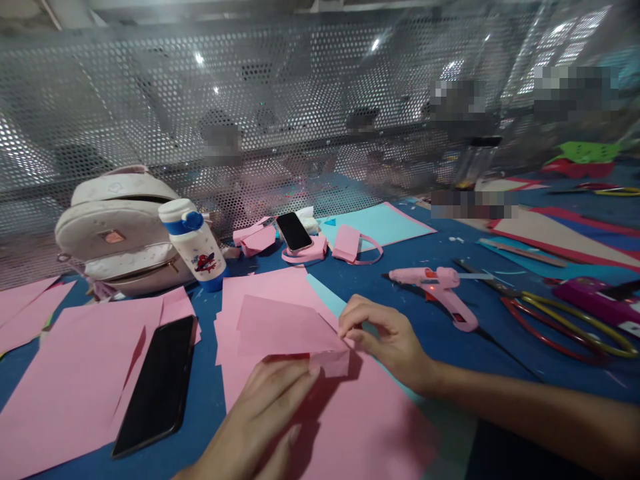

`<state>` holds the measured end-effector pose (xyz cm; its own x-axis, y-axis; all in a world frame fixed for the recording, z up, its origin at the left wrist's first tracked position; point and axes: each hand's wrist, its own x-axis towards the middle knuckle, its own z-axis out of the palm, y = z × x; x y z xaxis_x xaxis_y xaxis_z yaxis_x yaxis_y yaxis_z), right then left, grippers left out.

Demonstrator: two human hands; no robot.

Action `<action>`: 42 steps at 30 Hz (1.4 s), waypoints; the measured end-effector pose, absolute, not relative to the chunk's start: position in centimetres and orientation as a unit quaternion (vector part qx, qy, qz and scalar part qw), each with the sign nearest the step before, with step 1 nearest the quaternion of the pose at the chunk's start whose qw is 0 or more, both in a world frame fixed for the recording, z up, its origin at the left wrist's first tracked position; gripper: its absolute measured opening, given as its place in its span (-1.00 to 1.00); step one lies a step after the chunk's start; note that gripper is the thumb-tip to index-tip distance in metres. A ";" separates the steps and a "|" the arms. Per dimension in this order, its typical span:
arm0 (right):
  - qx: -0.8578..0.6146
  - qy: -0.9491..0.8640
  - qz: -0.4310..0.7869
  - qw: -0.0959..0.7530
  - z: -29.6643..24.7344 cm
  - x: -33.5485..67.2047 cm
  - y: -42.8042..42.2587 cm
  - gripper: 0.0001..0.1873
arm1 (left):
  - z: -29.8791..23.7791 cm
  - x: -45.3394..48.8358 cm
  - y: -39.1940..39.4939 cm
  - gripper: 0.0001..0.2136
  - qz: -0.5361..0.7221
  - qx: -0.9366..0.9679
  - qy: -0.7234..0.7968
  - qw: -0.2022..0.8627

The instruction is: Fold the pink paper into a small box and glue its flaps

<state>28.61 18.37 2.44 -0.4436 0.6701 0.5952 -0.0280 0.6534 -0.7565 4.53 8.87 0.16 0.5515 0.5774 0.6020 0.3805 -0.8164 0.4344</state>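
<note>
A perforated metal screen [300,100] rises beyond the blue tabletop [205,383] before you. To your left, a pale backpack [127,227] with zipped pockets stands beside a white drinking bottle [197,247], its base and clasp blue, a red figure printed on its side. Nearer you, a large dark-screened phone [157,387] lies face up, partly over pink sheets; a second phone [294,231] rests farther off, just beside crumpled white tissue [306,219]. At your far right sit green cut-outs [590,152], red ones below them, and, closer, a purple device [597,298].
</note>
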 end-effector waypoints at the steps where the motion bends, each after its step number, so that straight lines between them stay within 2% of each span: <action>1: -0.207 -0.769 0.360 0.486 2.4 28.6 18.4 -0.70 | 0.2 4.5 8.9 -0.53 0.387 0.872 0.273 0.124; 7: -0.192 -0.764 0.359 0.500 2.3 28.5 18.4 -0.69 | 0.4 4.5 8.8 -0.51 0.394 0.872 0.275 0.097; 27: -0.174 -0.813 0.314 0.459 2.3 28.7 18.1 -0.51 | 0.6 4.7 8.8 -0.52 0.401 0.871 0.266 0.096; 33: -0.177 -0.784 0.343 0.486 2.3 28.8 18.1 -0.66 | 0.4 4.5 8.7 -0.52 0.385 0.873 0.279 0.108; 37: -0.178 -0.788 0.322 0.493 2.3 28.8 18.1 -0.80 | 0.4 4.5 8.7 -0.51 0.388 0.872 0.278 0.104; 42: -0.171 -0.790 0.305 0.504 2.2 28.7 18.3 -0.88 | 0.2 4.5 8.7 -0.54 0.384 0.870 0.281 0.128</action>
<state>28.70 18.26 2.20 -0.4342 0.5780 0.6909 -0.0373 0.7548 -0.6549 4.50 8.73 0.20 0.5477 0.5868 0.5965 0.3897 -0.8097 0.4387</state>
